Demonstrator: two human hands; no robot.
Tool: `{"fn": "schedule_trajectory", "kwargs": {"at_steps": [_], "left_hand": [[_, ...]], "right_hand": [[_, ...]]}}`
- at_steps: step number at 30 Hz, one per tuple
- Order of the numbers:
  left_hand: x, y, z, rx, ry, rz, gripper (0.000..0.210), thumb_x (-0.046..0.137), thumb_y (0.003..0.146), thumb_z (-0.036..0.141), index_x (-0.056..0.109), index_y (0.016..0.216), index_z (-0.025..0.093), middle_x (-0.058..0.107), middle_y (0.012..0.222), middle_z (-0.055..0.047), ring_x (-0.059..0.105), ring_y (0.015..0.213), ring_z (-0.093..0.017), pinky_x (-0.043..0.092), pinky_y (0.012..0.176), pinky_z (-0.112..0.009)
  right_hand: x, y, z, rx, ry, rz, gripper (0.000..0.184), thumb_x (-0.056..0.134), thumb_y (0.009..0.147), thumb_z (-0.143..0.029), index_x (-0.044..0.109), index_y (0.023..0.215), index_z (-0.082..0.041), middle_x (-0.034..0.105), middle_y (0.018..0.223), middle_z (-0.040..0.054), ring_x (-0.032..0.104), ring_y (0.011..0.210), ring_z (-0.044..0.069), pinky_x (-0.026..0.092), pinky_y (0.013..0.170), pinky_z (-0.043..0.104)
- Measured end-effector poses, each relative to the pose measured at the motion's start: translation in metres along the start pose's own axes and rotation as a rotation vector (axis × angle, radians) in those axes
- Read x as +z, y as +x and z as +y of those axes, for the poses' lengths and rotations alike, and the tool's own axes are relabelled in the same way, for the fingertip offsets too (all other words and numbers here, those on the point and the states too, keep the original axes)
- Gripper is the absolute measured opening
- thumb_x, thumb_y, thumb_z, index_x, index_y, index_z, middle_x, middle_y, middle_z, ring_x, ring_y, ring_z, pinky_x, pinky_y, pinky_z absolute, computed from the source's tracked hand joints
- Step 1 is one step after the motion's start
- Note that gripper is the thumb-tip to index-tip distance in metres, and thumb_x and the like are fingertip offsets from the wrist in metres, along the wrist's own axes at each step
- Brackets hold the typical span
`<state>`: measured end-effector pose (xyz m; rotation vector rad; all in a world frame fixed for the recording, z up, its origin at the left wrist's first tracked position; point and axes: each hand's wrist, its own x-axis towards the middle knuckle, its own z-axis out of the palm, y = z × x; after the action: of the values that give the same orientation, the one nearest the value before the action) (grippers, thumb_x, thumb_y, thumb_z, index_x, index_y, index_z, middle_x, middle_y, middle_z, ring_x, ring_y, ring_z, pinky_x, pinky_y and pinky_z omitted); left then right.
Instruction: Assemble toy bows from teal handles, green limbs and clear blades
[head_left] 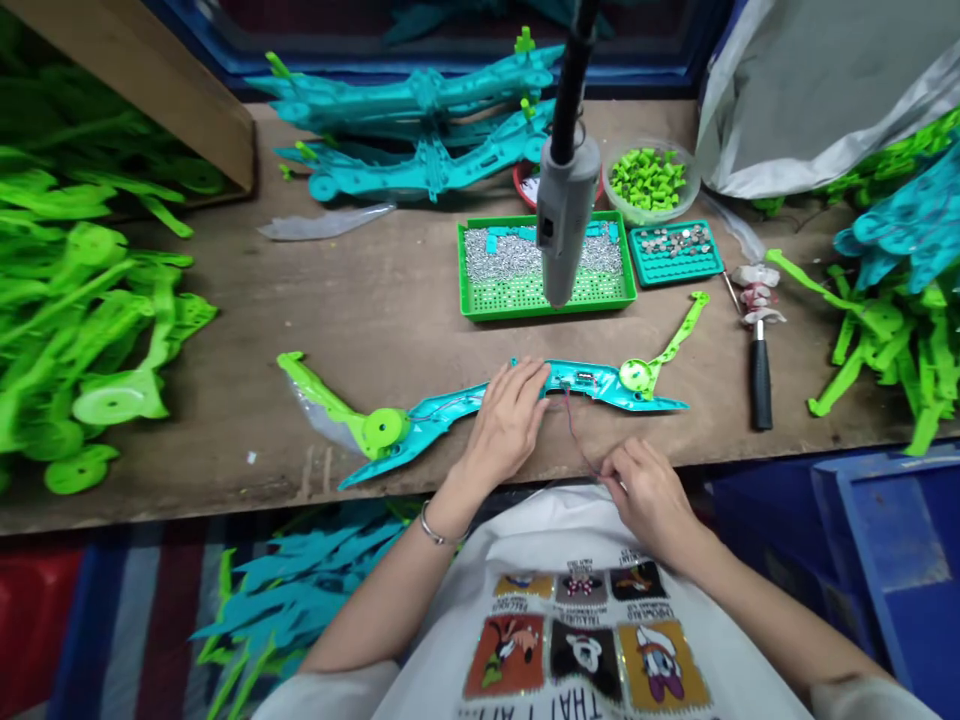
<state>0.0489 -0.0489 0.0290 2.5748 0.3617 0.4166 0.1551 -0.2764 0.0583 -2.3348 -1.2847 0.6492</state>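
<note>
A long teal plastic shell (600, 385) lies across the table in front of me. Green arms are fitted at its ends, the left arm (384, 430) and the right arm (636, 375). My left hand (510, 410) lies flat over the shell's middle, fingers stretched out, hiding part of it. A small black electronic part (585, 378) sits inside the shell, right of that hand. From there a thin reddish wire (571, 425) runs down to my right hand (645, 490), which pinches its end at the table's front edge.
A green tray (472, 300) of screws stands beyond the shell, under a hanging grey electric screwdriver (566, 220). Nearby are a bowl of green pieces (649, 180), a teal tray (675, 268) and a black-handled hammer (760, 380). Green parts (112, 300) are heaped left; teal shells (427, 170) are stacked behind.
</note>
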Motion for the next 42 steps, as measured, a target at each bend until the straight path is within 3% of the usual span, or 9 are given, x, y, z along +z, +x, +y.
{"fn": "schedule_trajectory", "kwargs": {"at_steps": [6,10,16,19,23,31,37,40,42], "left_hand": [[-0.016,-0.009,-0.028,0.063,-0.003,0.028,0.050,0.043,0.104,0.022,0.041,0.153,0.021,0.056,0.150,-0.013,0.047,0.145,-0.026,0.038,0.121,-0.054],[-0.037,-0.009,-0.004,0.071,-0.018,0.171,0.052,0.051,0.101,0.028,0.042,0.153,0.023,0.061,0.144,-0.014,0.054,0.137,-0.027,0.045,0.114,-0.051],[-0.035,0.013,0.052,0.299,0.022,0.018,0.037,0.054,0.102,0.030,0.060,0.138,0.022,0.078,0.105,-0.007,0.066,0.100,-0.023,0.044,0.099,-0.044],[-0.032,0.026,0.046,0.333,0.007,0.057,0.025,0.053,0.103,0.022,0.071,0.120,0.026,0.077,0.088,-0.001,0.064,0.090,-0.018,0.037,0.105,-0.046],[-0.037,0.037,0.033,0.241,-0.056,0.101,0.021,0.054,0.103,0.026,0.075,0.108,0.026,0.077,0.088,-0.001,0.064,0.091,-0.017,0.034,0.109,-0.046],[-0.049,0.045,0.026,0.049,-0.070,0.170,0.023,0.055,0.103,0.032,0.076,0.105,0.023,0.077,0.090,-0.002,0.065,0.088,-0.018,0.041,0.098,-0.041],[-0.051,0.044,0.023,0.080,-0.039,0.238,0.019,0.059,0.100,0.026,0.073,0.112,0.021,0.076,0.097,-0.004,0.067,0.094,-0.020,0.045,0.097,-0.041],[-0.056,0.034,0.039,0.068,-0.014,0.407,0.033,0.064,0.095,0.019,0.063,0.128,0.019,0.072,0.120,-0.011,0.065,0.109,-0.024,0.049,0.096,-0.040],[-0.053,0.021,0.056,0.054,-0.051,0.536,0.035,0.066,0.091,0.014,0.062,0.125,0.018,0.072,0.113,-0.009,0.067,0.096,-0.019,0.052,0.086,-0.033]], "right_hand": [[-0.050,0.021,-0.003,0.244,0.820,-0.188,0.022,0.076,0.084,-0.036,0.061,0.092,-0.022,0.071,0.077,0.0006,0.066,0.070,0.016,0.051,0.065,0.029],[-0.065,0.047,-0.007,0.403,1.158,-0.238,0.038,0.088,0.071,-0.042,0.062,0.087,-0.019,0.074,0.072,0.0009,0.067,0.061,0.013,0.055,0.060,0.025],[-0.076,0.068,-0.008,0.327,1.220,-0.297,0.037,0.089,0.070,-0.039,0.063,0.084,-0.017,0.075,0.072,0.0017,0.068,0.059,0.012,0.054,0.058,0.022],[-0.083,0.060,0.003,0.305,1.213,-0.314,0.036,0.086,0.076,-0.039,0.064,0.097,-0.019,0.078,0.080,0.0034,0.072,0.067,0.015,0.057,0.065,0.026],[-0.075,0.042,0.020,0.216,1.072,-0.520,0.039,0.078,0.084,-0.040,0.067,0.114,-0.018,0.080,0.098,0.0078,0.074,0.087,0.016,0.056,0.081,0.030],[-0.057,0.023,0.026,0.082,0.799,-0.622,0.027,0.064,0.094,-0.043,0.075,0.098,-0.020,0.078,0.094,0.0044,0.072,0.084,0.017,0.055,0.079,0.030],[-0.068,0.029,0.026,0.255,0.880,-0.442,0.031,0.080,0.079,-0.045,0.072,0.090,-0.017,0.074,0.082,0.0033,0.066,0.072,0.014,0.050,0.068,0.026],[-0.074,0.035,0.027,0.300,0.887,-0.312,0.033,0.084,0.075,-0.045,0.072,0.085,-0.016,0.072,0.076,0.0019,0.061,0.067,0.012,0.047,0.065,0.026],[-0.080,0.040,0.027,0.279,0.887,-0.201,0.032,0.085,0.074,-0.044,0.073,0.084,-0.017,0.071,0.075,0.0013,0.059,0.066,0.011,0.045,0.063,0.026]]}}
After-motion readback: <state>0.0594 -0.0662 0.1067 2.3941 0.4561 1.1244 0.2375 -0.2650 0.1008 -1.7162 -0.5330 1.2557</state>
